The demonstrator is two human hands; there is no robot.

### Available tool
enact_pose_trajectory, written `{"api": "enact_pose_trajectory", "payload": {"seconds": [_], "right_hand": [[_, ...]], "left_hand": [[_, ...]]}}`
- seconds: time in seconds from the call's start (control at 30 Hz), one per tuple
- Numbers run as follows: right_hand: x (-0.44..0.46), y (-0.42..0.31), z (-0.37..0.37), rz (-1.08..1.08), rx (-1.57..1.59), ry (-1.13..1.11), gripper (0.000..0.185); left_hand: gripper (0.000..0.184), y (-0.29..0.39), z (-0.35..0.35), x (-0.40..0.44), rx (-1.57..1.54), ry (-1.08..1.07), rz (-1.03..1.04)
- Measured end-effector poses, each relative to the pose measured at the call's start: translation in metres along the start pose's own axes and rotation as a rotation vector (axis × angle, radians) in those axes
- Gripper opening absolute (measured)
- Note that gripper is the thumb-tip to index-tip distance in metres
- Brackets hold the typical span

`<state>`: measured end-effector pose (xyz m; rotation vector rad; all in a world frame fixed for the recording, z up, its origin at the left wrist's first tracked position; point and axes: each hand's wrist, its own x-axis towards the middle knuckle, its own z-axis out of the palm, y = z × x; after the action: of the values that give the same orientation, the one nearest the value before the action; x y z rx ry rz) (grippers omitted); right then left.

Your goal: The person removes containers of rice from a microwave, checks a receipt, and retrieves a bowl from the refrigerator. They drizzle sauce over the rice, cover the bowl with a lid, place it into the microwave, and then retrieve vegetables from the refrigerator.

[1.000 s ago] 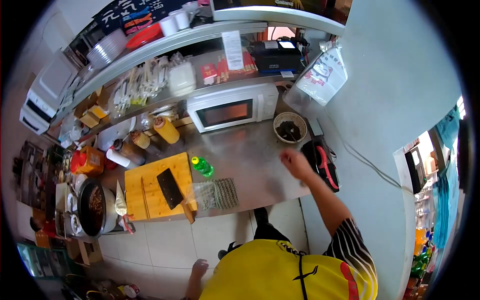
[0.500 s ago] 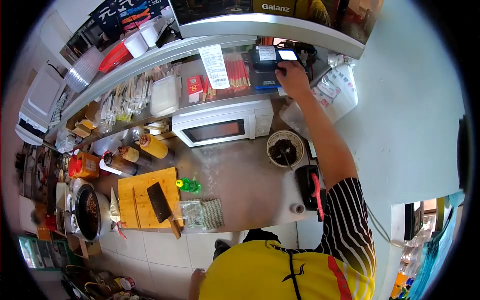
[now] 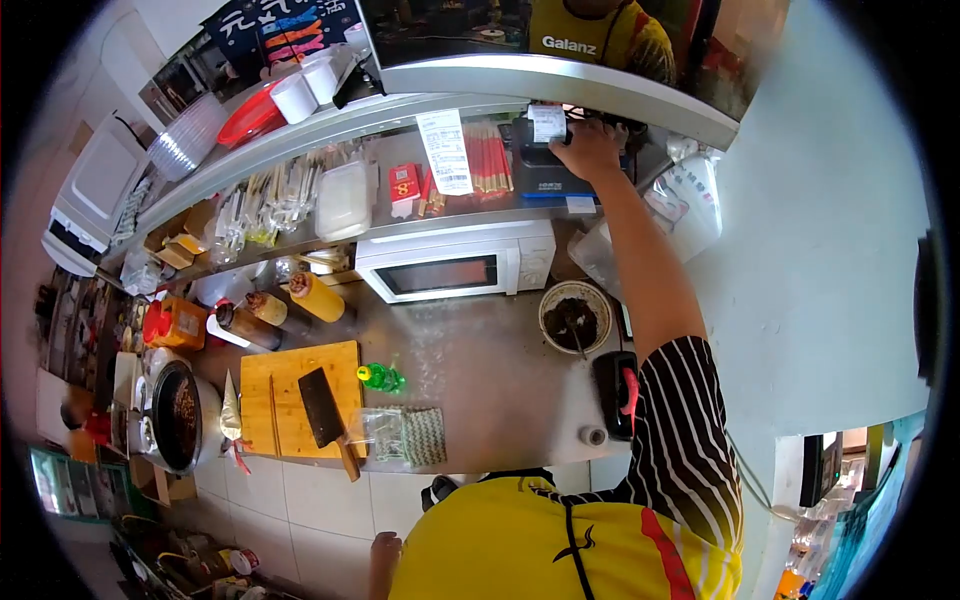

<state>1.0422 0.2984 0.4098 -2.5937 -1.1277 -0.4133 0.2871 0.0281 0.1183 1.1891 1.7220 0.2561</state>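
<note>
My right hand reaches up to the shelf and lies over the right side of a black and blue receipt printer. Its fingers are apart and seem to hold nothing, though the tips are partly lost against the dark device. A short printed slip stands out of the printer's top, just left of the fingers. My left hand hangs low beside the yellow apron, and its fingers cannot be made out. Left of the printer, a long receipt hangs in front of red-wrapped chopsticks.
Below the shelf stands a white microwave. On the counter are a bowl of dark food with a spoon, a cutting board with a cleaver, a green bottle and sauce bottles. A metal ledge overhangs the shelf.
My right hand has moved from the printer's lit screen to spread over that area, so the screen is now covered. The whole view has shifted slightly.
</note>
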Motion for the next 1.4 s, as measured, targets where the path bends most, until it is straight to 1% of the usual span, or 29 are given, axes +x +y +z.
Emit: {"api": "enact_pose_trajectory", "payload": {"seconds": [0.03, 0.07, 0.1, 0.13, 0.2, 0.27, 0.47, 0.57, 0.67, 0.77, 0.83, 0.87, 0.9, 0.93, 0.97, 1.0, 1.07, 1.1, 1.13, 1.17, 1.2, 1.23, 1.27, 1.3, 1.33, 1.37, 1.4], "right_hand": [[0.012, 0.007, 0.017, -0.018, -0.008, 0.016, 0.064], [0.015, 0.008, 0.017, -0.033, -0.007, -0.023, 0.065], [0.018, 0.009, 0.015, -0.047, -0.006, -0.062, 0.065], [0.02, 0.009, 0.013, -0.061, -0.006, -0.1, 0.066], [0.022, 0.01, 0.014, -0.06, 0.048, -0.073, 0.061], [0.024, 0.012, 0.018, -0.033, 0.112, -0.062, 0.058], [0.033, 0.025, 0.04, -0.084, 0.498, 0.144, 0.054], [0.035, 0.021, 0.036, 0.05, 0.803, 0.061, 0.043], [0.025, 0.011, 0.029, -0.035, 1.198, 0.131, 0.034], [0.025, 0.007, 0.028, -0.034, 1.184, 0.163, 0.032], [0.017, 0.0, 0.023, -0.074, 1.338, 0.128, 0.031], [0.011, -0.004, 0.017, -0.094, 1.414, 0.111, 0.03], [0.006, -0.004, 0.013, -0.064, 1.375, 0.137, 0.03], [0.001, -0.004, 0.009, -0.035, 1.335, 0.163, 0.03], [-0.001, -0.004, 0.007, -0.008, 1.296, 0.187, 0.03], [0.001, -0.002, 0.013, 0.025, 1.349, 0.264, 0.029], [0.005, 0.004, 0.033, 0.096, 1.453, 0.421, 0.029], [0.0, 0.003, 0.031, 0.112, 1.523, 0.447, 0.027], [-0.009, 0.0, 0.023, 0.126, 1.594, 0.474, 0.025], [-0.022, -0.003, 0.014, 0.142, 1.663, 0.498, 0.023], [-0.038, -0.006, 0.007, 0.103, 1.611, 0.41, 0.023], [-0.057, -0.01, -0.002, 0.058, 1.56, 0.321, 0.023], [-0.077, -0.017, -0.01, 0.013, 1.507, 0.229, 0.022], [-0.101, -0.027, -0.016, -0.043, 1.599, 0.099, 0.021], [-0.127, -0.039, -0.022, -0.098, 1.686, -0.04, 0.02], [-0.152, -0.049, -0.032, -0.153, 1.702, -0.164, 0.024], [-0.177, -0.058, -0.04, -0.205, 1.716, -0.289, 0.027]], "left_hand": [[0.016, -0.018, 0.002, 0.008, 0.041, -0.005, 0.021], [0.016, -0.061, 0.005, 0.027, 0.082, -0.011, 0.042], [0.017, -0.083, 0.007, 0.036, 0.123, -0.018, 0.063], [0.019, -0.077, 0.006, 0.031, 0.198, -0.08, 0.061], [0.024, -0.068, 0.001, 0.022, 0.349, -0.205, 0.059], [0.024, -0.07, 0.003, 0.015, 0.374, -0.218, 0.054], [0.024, -0.082, 0.002, 0.008, 0.364, -0.195, 0.028], [0.025, -0.084, 0.001, 0.01, 0.359, -0.184, 0.028], [0.025, -0.084, 0.001, 0.017, 0.346, -0.165, 0.043], [0.025, -0.083, -0.001, 0.024, 0.331, -0.141, 0.099], [0.026, -0.083, -0.002, 0.032, 0.297, -0.1, 0.151], [0.026, -0.083, -0.002, 0.036, 0.263, -0.072, 0.149], [0.024, -0.083, 0.001, 0.042, 0.149, -0.033, -0.011], [0.024, -0.076, 0.001, 0.044, 0.146, -0.025, 0.044], [0.024, -0.054, 0.0, 0.043, 0.142, -0.017, 0.098], [0.024, -0.033, 0.0, 0.043, 0.138, -0.008, 0.152], [0.025, 0.001, 0.001, 0.049, 0.159, 0.012, 0.195], [0.023, 0.027, 0.003, 0.048, 0.157, 0.007, 0.275], [0.021, 0.059, 0.003, 0.042, 0.18, -0.005, 0.407], [0.02, 0.061, 0.008, 0.056, 0.131, -0.012, 0.448], [0.02, 0.114, 0.01, 0.038, 0.173, -0.003, 0.407], [0.019, 0.14, 0.015, 0.036, 0.14, 0.0, 0.445], [0.018, 0.168, 0.02, 0.032, -0.087, -0.103, 0.48], [0.017, 0.199, 0.023, 0.027, -0.08, -0.136, 0.537], [0.018, 0.232, 0.027, 0.019, -0.082, -0.159, 0.658], [0.019, 0.264, 0.029, 0.012, -0.025, -0.171, 0.735], [0.02, 0.295, 0.033, 0.005, -0.107, -0.225, 0.798]]}}
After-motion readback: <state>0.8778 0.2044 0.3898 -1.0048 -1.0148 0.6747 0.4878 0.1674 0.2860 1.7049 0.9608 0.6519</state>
